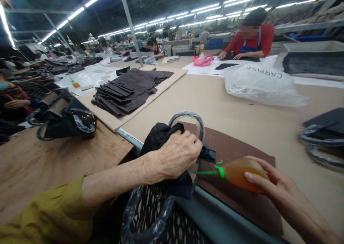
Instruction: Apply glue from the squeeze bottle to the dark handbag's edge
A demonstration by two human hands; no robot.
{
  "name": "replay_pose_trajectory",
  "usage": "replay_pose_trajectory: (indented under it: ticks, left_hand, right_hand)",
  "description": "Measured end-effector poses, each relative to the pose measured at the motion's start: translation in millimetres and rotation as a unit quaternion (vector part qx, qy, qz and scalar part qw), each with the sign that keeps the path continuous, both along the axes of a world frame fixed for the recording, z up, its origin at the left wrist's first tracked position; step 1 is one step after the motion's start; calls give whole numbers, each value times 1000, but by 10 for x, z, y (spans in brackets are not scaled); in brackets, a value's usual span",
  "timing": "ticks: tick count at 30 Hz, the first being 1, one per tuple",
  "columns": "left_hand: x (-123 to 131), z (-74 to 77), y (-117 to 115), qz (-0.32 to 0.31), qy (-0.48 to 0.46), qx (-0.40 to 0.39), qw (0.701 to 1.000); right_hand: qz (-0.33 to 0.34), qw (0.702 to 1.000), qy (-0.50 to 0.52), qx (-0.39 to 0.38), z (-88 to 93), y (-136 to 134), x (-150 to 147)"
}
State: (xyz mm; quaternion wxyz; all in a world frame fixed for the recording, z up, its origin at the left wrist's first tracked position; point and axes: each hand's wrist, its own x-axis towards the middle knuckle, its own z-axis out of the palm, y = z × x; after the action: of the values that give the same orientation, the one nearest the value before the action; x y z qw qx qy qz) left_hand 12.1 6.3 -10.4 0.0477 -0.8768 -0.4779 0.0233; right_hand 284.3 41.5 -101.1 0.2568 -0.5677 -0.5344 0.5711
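The black bag [184,187] sits at the near table [185,97] edge, one plastic-wrapped handle [130,210] hanging below, toward the wearer. Left hand [178,152]: fingers clamped on the bag's bunched black fabric. Right hand [282,185]: fingers wrapped around the squeeze bottle [242,172] of amber liquid, above the brown sheet [228,140]. The green nozzle [208,172] points at the bag's open edge; contact cannot be confirmed. Step in hand, as judged: liquid application at that edge. The next move calls for steady nozzle alignment and light squeezing. Farther off: stacked dark panels [131,90].
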Motion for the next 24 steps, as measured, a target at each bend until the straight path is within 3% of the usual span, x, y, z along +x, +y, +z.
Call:
replay_pose_trajectory:
  ticks: [5,13,20,24]
  left_hand:
    - [-9,6,2,-5,5,1,1000]
    - [1,-3,-28,-1,2,3,1000]
    - [1,-12,-39,-1,6,9,1000]
    - [1,-18,-42,0,7,13,1000]
  right_hand:
    - [21,999,23,-16,-52,-62,39]
    - [28,1000,11,-9,46,-221,30]
    - [13,998,54,-20,-92,-277,87]
    - [6,996,75,-46,-72,-330,83]
